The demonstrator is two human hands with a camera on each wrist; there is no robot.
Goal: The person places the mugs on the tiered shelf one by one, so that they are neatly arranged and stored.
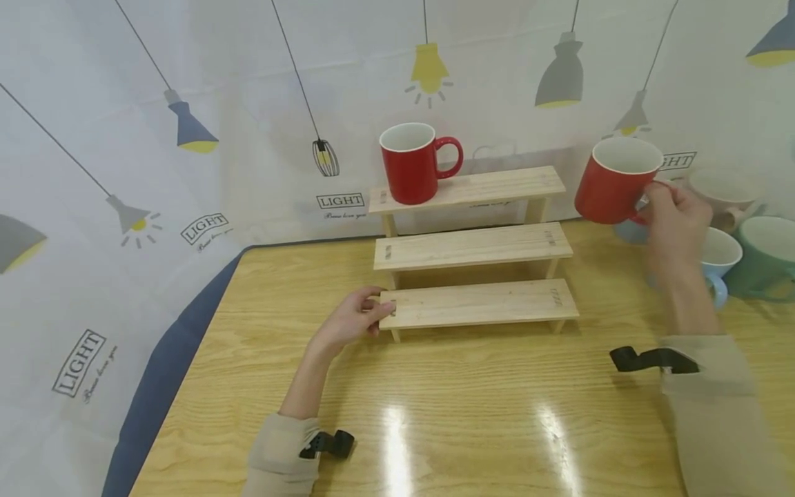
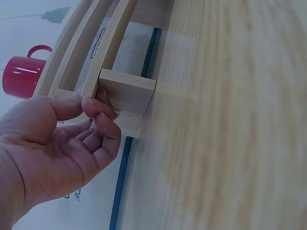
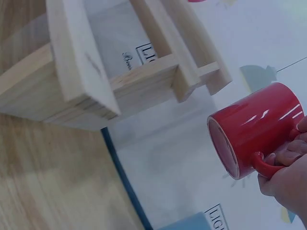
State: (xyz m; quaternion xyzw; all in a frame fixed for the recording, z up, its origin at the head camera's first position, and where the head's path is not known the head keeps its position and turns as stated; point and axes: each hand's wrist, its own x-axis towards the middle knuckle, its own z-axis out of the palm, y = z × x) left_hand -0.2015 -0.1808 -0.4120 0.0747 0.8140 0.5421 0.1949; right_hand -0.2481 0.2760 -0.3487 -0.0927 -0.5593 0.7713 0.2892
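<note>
Aloft in right-hand fingers (image 1: 663, 199), glossy cylindrical mug (image 1: 611, 188) beside stepped wooden rack (image 1: 472, 247).

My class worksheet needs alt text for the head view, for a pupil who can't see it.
A right hand holds a red mug by its handle, raised beside a three-tier wooden stand; the left hand grips the stand's lowest tier. Another red mug sits at the top tier's left end, and more mugs stand on the table at right.

Head view from above, forward and down; wrist views close, aslant; wooden rack (image 1: 472, 246) in all three.
</note>
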